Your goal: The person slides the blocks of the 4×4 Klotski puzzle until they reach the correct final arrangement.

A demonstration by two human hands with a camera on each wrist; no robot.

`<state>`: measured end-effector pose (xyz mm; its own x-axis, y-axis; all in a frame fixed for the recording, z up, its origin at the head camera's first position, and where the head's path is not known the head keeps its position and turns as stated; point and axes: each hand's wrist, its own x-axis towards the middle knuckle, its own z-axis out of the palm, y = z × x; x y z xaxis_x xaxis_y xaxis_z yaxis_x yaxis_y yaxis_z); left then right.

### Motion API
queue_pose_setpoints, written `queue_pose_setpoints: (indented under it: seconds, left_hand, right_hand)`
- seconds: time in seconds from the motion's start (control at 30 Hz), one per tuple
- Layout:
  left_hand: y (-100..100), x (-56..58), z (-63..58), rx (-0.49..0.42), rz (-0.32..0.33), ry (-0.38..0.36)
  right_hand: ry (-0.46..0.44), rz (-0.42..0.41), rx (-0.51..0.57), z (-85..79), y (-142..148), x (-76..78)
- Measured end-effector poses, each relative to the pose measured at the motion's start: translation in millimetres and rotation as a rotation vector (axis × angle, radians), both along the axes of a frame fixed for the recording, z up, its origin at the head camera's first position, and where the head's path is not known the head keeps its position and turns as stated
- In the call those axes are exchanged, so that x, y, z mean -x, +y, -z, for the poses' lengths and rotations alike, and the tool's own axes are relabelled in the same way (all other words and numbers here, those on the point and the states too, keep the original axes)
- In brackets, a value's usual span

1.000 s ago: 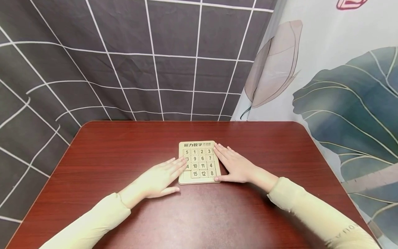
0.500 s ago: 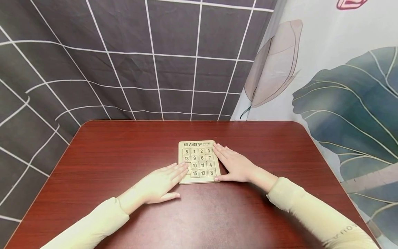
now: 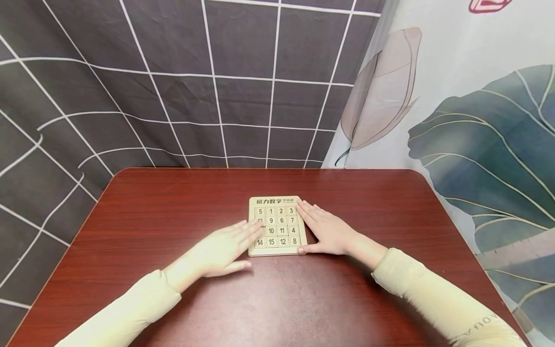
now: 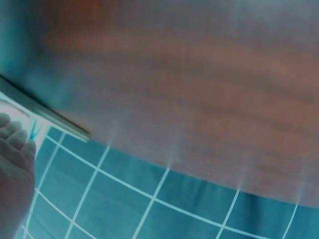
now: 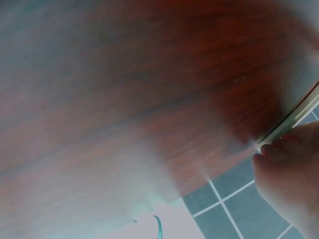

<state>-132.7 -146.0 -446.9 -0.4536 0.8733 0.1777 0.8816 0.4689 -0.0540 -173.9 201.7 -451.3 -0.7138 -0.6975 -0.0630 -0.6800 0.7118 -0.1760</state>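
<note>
A pale sliding number puzzle (image 3: 277, 251) lies flat on the table, with numbered square tiles in rows under a line of dark printed characters. My left hand (image 3: 223, 248) reaches in from the left, its straight fingertips over the left column, partly covering tile 13 and hiding the spot below it. Tile 14 (image 3: 259, 242) sits in the bottom left corner. My right hand (image 3: 331, 232) rests along the puzzle's right edge, fingers straight toward the top corner and thumb at the bottom corner. Both wrist views show the puzzle's edge-on side beside the fingers.
The dark red wooden table (image 3: 182, 202) has rounded far corners. Behind it hangs a dark grey cloth (image 3: 243, 101) with a white grid. A white curtain (image 3: 390, 144) with large leaf prints hangs at the right.
Tile 14 has slid down one place into the bottom left corner. My left hand dipped toward me with it, then moved back up the left column. The right hand stays put.
</note>
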Motion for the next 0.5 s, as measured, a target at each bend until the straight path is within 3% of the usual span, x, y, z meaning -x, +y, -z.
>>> queue_pose_setpoints:
  seconds: [0.2, 0.5]
  left_hand:
    - [2, 17.2, -3.5, 0.048, -0.088, -0.041]
    - [2, 15.4, -2.2, 0.057, -0.094, -0.053]
  right_hand:
    - [-0.001, 0.003, 0.002, -0.1, 0, -0.1]
    - [-0.003, 0.006, 0.006, -1.1, 0, -0.8]
